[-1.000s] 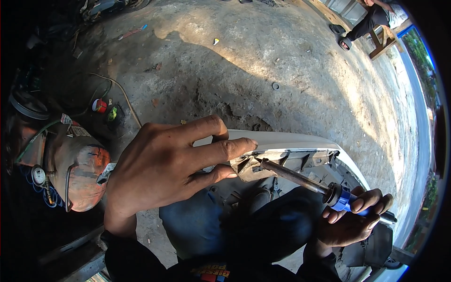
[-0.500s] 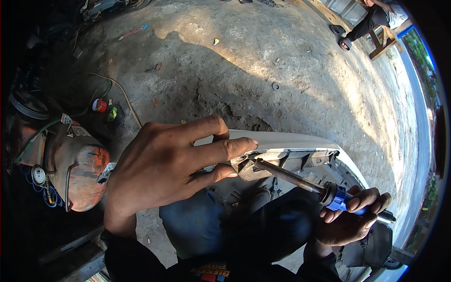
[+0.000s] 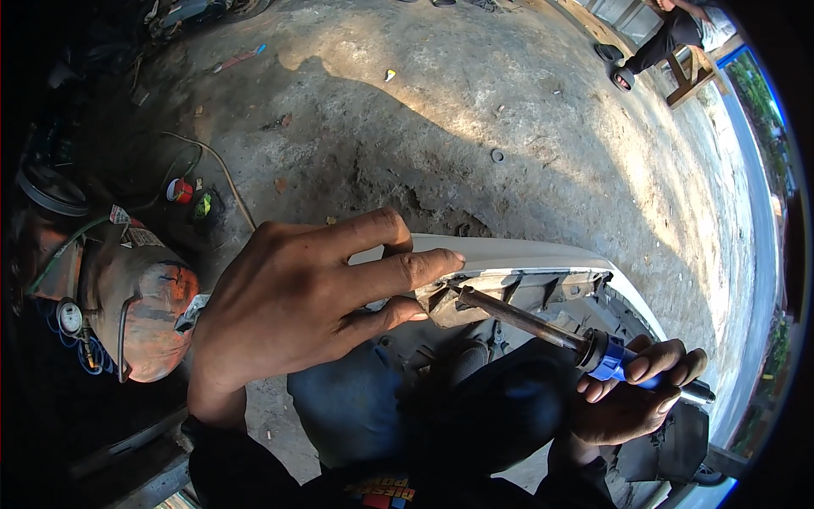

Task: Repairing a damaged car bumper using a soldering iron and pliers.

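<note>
A long curved white plastic panel [image 3: 517, 248], with a ribbed grey-brown inner side, lies across in front of my knees. My left hand [image 3: 297, 293] holds its near left end, fingers over the white edge and thumb by the bracket-like corner [image 3: 454, 312]. In my right hand [image 3: 636, 394] is a soldering iron [image 3: 527, 321] with a blue handle and a long, dull metal barrel. Closed fingers wrap the handle, and a shiny metal end sticks out beyond them. The barrel points up and left, its tip at the corner beside my left fingers. Whether the tip touches is unclear.
A worn orange tank [image 3: 161, 318] with a pressure gauge [image 3: 69, 316] and hose stands at left, near a small red cup [image 3: 179, 190]. A dark panel piece [image 3: 670, 445] sits at lower right. Far right, a person [image 3: 670, 38] sits on a wooden bench [image 3: 691, 81].
The soldering iron's tip has shifted very slightly at the panel's corner. Both hands hold practically the same places.
</note>
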The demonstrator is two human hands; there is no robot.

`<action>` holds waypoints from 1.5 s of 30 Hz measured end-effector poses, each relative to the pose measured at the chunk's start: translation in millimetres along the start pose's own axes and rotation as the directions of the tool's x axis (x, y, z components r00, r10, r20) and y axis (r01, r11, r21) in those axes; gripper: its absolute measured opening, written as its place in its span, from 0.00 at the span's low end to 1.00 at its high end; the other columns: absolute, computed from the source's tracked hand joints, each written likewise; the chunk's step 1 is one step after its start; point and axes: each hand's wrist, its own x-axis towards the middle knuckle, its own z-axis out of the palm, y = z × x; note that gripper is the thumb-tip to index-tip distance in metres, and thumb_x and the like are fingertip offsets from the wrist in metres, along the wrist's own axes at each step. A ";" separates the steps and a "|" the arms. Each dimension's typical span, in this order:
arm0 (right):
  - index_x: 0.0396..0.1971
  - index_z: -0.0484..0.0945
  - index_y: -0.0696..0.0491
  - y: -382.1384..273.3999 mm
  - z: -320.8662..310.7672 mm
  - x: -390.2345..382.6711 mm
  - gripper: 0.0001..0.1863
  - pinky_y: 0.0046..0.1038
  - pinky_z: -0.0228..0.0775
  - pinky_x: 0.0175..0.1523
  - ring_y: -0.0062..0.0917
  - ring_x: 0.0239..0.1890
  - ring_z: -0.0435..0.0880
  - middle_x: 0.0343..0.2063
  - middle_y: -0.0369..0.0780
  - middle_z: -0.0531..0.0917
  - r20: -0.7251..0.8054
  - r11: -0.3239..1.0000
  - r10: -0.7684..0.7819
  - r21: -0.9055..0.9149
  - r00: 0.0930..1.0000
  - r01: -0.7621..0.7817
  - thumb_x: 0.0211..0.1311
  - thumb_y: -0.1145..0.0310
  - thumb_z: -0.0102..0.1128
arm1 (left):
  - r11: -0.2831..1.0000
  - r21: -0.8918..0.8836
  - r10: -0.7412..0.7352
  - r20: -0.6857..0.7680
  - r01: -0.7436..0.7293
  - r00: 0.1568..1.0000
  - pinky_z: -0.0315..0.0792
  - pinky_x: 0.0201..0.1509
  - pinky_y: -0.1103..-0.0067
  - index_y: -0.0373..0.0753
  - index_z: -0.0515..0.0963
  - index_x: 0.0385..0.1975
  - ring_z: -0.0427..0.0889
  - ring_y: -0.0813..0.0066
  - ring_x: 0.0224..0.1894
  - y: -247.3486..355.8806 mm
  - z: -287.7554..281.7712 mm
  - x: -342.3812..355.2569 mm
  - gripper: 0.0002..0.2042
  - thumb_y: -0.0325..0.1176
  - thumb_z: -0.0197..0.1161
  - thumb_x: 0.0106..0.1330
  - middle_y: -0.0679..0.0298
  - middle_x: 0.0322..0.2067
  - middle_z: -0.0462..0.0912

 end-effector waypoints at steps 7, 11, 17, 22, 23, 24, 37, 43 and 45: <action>0.35 0.60 0.49 1.0 -0.6 -1.2 0.20 0.34 0.84 0.23 0.32 0.21 0.83 0.24 0.45 0.78 -0.021 1.000 -0.003 -0.002 1.000 0.003 0.59 0.62 0.66 | 1.000 -0.004 -0.003 0.009 0.003 1.000 0.80 0.26 0.74 0.48 0.82 0.48 0.83 0.72 0.27 0.0 -0.8 0.2 0.22 0.35 0.71 0.50 0.65 0.31 0.80; 0.34 0.60 0.49 0.6 -1.0 0.2 0.20 0.34 0.84 0.24 0.32 0.21 0.84 0.24 0.45 0.78 -0.005 1.000 -0.009 -0.003 1.000 0.009 0.59 0.62 0.66 | 1.000 -0.007 -0.003 0.006 0.003 1.000 0.80 0.27 0.74 0.48 0.82 0.48 0.84 0.72 0.27 0.5 -0.5 0.3 0.21 0.35 0.71 0.50 0.65 0.32 0.80; 0.34 0.59 0.49 2.6 -0.9 -1.2 0.20 0.33 0.84 0.24 0.32 0.20 0.84 0.24 0.44 0.78 -0.009 0.999 -0.029 -0.017 1.000 0.029 0.60 0.62 0.65 | 1.000 -0.007 -0.007 0.007 0.007 1.000 0.81 0.27 0.74 0.47 0.82 0.48 0.84 0.72 0.28 0.6 -0.6 0.2 0.21 0.35 0.71 0.50 0.65 0.32 0.81; 0.35 0.58 0.49 2.7 0.7 -1.1 0.20 0.31 0.84 0.23 0.31 0.19 0.83 0.24 0.44 0.78 -0.016 0.999 -0.038 -0.039 0.999 0.038 0.61 0.62 0.64 | 1.000 -0.014 -0.007 0.014 0.007 1.000 0.81 0.27 0.74 0.47 0.82 0.48 0.84 0.71 0.28 0.4 -1.1 0.4 0.21 0.35 0.71 0.50 0.64 0.32 0.80; 0.35 0.58 0.49 3.0 0.4 -0.8 0.20 0.30 0.83 0.23 0.31 0.19 0.83 0.24 0.44 0.78 -0.008 0.998 -0.043 -0.040 0.999 0.043 0.61 0.61 0.64 | 1.000 -0.014 -0.006 0.014 0.006 1.000 0.81 0.27 0.74 0.47 0.82 0.48 0.84 0.71 0.28 0.4 -0.9 0.4 0.21 0.35 0.71 0.50 0.64 0.32 0.80; 0.35 0.58 0.49 3.1 0.0 -0.7 0.20 0.30 0.83 0.23 0.31 0.19 0.83 0.24 0.44 0.77 0.000 0.998 -0.047 -0.041 0.999 0.047 0.61 0.61 0.64 | 1.000 -0.017 -0.010 0.017 0.011 1.000 0.81 0.27 0.74 0.47 0.82 0.48 0.84 0.71 0.28 0.5 -0.8 0.3 0.21 0.35 0.71 0.50 0.64 0.32 0.80; 0.36 0.55 0.50 2.2 -9.7 5.8 0.17 0.41 0.85 0.28 0.39 0.20 0.84 0.27 0.50 0.76 0.032 0.993 -0.081 0.094 0.996 0.077 0.66 0.65 0.58 | 1.000 -0.013 -0.002 0.023 0.002 1.000 0.80 0.27 0.75 0.47 0.82 0.48 0.84 0.72 0.27 1.0 -1.1 2.0 0.22 0.35 0.72 0.50 0.65 0.32 0.80; 0.37 0.55 0.50 5.9 -5.6 3.4 0.17 0.39 0.85 0.26 0.39 0.20 0.84 0.27 0.49 0.76 -0.004 0.996 -0.041 0.076 0.999 0.042 0.66 0.64 0.58 | 1.000 0.003 -0.005 0.016 0.005 1.000 0.80 0.27 0.75 0.47 0.82 0.48 0.83 0.72 0.27 -2.5 -0.2 -1.3 0.22 0.35 0.72 0.49 0.65 0.31 0.80; 0.37 0.55 0.50 1.9 -7.3 3.7 0.17 0.38 0.84 0.26 0.39 0.20 0.84 0.26 0.49 0.76 -0.001 0.996 -0.054 0.072 0.999 0.054 0.66 0.63 0.58 | 1.000 0.006 0.005 0.015 -0.005 1.000 0.80 0.27 0.75 0.47 0.82 0.48 0.83 0.72 0.27 1.6 -1.5 1.5 0.22 0.35 0.72 0.49 0.65 0.31 0.80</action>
